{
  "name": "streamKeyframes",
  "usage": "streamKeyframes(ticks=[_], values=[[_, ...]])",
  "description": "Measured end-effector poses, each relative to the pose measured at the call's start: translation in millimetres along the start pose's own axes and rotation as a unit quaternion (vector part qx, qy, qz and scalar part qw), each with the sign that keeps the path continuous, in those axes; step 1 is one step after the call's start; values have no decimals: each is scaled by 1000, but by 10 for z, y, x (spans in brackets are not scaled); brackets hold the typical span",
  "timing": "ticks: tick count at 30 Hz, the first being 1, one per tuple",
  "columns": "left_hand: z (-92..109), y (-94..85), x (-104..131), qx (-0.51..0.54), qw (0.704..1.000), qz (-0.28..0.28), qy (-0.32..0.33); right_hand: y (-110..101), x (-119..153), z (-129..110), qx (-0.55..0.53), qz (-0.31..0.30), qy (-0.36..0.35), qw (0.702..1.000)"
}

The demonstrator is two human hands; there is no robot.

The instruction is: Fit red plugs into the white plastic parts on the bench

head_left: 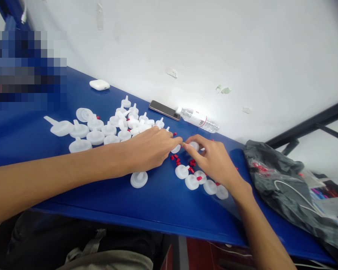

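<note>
My left hand [154,146] and my right hand [210,153] meet at the fingertips over the blue table [157,202]. Both hands have their fingers pinched together; whatever lies between them is too small or hidden to name. A white funnel-shaped piece [175,149] shows just below the fingertips. Small red caps [178,161] lie scattered between the hands. White pieces, some with red caps at their tips, form a row [192,182] below my right hand. One white piece [139,179] rests alone below my left hand. Several more [95,137] are heaped beyond my left forearm.
A phone [165,110] and a clear bottle [199,119] lie along the white wall. A white earbud case [99,85] sits at the back left. On the right is a dark grey plastic bag [281,180] with red bits showing inside.
</note>
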State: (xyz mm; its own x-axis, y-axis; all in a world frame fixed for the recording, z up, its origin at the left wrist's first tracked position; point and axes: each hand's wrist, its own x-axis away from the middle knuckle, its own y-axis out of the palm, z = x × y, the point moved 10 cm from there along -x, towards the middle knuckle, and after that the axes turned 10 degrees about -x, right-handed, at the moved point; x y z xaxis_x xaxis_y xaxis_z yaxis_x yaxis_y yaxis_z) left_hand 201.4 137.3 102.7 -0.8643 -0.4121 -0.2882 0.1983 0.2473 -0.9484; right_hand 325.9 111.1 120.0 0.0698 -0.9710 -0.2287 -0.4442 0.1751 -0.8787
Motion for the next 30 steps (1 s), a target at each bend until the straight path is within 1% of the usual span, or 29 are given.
streamKeyframes(ticks=[5,11,15,21,25,30], values=[[10,52,12,-14,1000,3,14,15,-3,20,2,-5,12,1000],[3,44,17,-18,1000,10,21,26,-3,34,4,-13,16,1000],[7,27,13,-12,1000,0,23,50,-7,59,7,-22,22,999],[-5,-3,-15,-4,1000,-14,8,69,-14,54,25,-33,13,999],[1,2,-18,-3,1000,-27,8,83,-10,59,32,-43,13,998],[-2,25,-8,-5,999,-36,9,89,-5,40,27,-41,-6,999]])
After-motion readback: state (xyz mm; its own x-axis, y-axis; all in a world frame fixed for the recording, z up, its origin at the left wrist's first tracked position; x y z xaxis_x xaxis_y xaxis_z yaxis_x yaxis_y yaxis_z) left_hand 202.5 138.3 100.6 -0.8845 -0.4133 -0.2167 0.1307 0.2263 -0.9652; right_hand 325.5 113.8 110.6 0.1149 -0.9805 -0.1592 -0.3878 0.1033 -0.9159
